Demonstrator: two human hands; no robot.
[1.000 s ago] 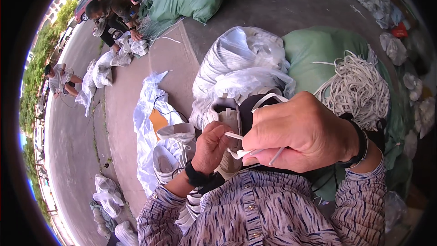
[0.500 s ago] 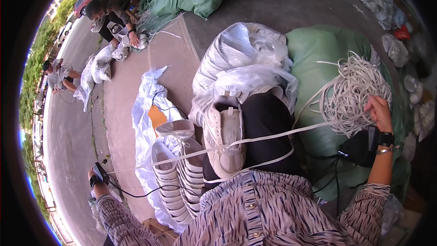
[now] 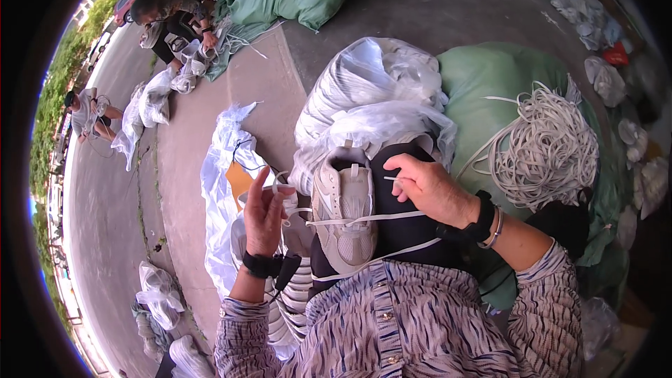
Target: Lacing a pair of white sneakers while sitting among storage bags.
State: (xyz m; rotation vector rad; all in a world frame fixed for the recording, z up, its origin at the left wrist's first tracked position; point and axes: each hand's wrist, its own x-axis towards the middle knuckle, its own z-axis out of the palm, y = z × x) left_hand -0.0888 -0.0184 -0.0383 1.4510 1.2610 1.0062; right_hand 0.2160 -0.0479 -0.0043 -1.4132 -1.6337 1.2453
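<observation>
A beige sneaker (image 3: pixel 341 203) rests on my lap against my dark trouser leg, its toe pointing toward me. A flat white shoelace (image 3: pixel 392 216) runs across its front, and another stretch of lace passes below the toe. Left of the shoe, my left hand (image 3: pixel 264 217) is raised with thumb and fingers pinching a curled part of the lace. On the other side my right hand (image 3: pixel 437 192) pinches a short white lace end between thumb and fingers, above my knee.
A heap of white laces (image 3: pixel 549 147) lies on a green sack (image 3: pixel 483 77) to the right. Stacked shoe uppers (image 3: pixel 294 294) stand at my left beside white plastic wrapping (image 3: pixel 218 238). Ahead is a filled white plastic bag (image 3: pixel 371 73). Two other people sit at far left.
Both hands came in from far apart to either side of the sneaker. The right hand left the lace heap; the lace, stretched wide before, now lies shorter across the shoe.
</observation>
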